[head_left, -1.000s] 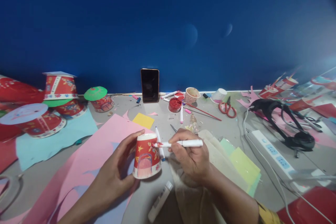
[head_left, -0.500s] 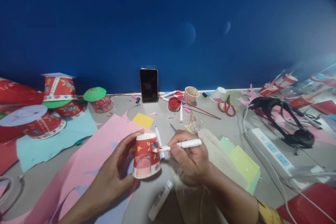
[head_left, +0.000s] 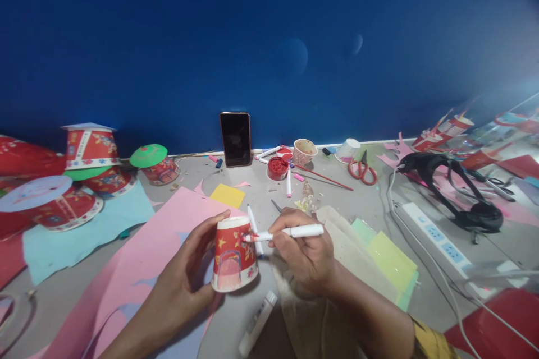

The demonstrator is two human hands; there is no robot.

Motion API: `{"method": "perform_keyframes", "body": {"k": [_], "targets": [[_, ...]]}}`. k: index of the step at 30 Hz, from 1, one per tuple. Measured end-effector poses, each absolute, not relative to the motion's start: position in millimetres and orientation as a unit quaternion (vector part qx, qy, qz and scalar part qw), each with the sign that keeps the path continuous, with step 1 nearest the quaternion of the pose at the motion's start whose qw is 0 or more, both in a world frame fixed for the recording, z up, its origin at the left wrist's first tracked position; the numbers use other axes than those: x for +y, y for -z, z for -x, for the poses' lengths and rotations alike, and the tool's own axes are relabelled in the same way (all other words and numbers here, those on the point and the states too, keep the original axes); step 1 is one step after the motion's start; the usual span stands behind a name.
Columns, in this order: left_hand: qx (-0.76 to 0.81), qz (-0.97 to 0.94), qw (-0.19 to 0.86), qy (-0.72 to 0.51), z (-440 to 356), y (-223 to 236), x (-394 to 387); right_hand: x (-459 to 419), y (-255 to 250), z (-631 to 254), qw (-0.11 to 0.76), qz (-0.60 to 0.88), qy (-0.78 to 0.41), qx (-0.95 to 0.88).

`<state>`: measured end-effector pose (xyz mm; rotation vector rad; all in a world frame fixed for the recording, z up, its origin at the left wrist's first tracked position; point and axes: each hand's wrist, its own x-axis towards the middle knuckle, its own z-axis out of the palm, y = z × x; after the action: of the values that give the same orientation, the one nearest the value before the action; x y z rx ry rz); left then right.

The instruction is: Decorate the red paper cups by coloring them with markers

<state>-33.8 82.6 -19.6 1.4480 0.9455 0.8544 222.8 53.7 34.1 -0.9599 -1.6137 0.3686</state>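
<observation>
My left hand (head_left: 185,283) grips an upside-down red paper cup (head_left: 236,255) by its left side, thumb low near the rim and fingers near the top. A pink arch outlined in dark marker is drawn on the cup's front, beside yellow stars. In my right hand (head_left: 301,247) is a white marker pen (head_left: 303,230) with a reddish tip, held like a pencil. Its tip meets the upper right of the cup, or nearly so. Behind the cup lies a second white marker with a blue end (head_left: 254,221). A white glue stick-like tube (head_left: 257,325) rests in front.
Pink paper (head_left: 138,252) spreads at left, near cups with a green paper top (head_left: 148,155). At the back stand a phone (head_left: 236,139), a pot of red paste (head_left: 278,168) and a paper bowl (head_left: 305,151). Red-handled scissors (head_left: 362,171), a black headset (head_left: 450,185) and a power strip (head_left: 435,238) lie right.
The view has shifted slightly. The cup is tilted a little differently, and the marker's tip stays at its upper right side. Both hands keep their holds.
</observation>
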Motion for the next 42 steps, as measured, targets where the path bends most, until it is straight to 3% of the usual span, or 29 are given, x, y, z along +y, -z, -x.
{"method": "perform_keyframes", "body": {"k": [19,42], "targets": [[0.4,-0.61,0.571,-0.377,38.9,37.3,81.0,55.0,-33.8,-223.8,0.589,0.449,-0.135,-0.658],[0.43,-0.524,0.619,-0.396,29.0,10.7,73.5,54.7,-31.6,-222.9,0.618,0.439,-0.178,-0.627]]}}
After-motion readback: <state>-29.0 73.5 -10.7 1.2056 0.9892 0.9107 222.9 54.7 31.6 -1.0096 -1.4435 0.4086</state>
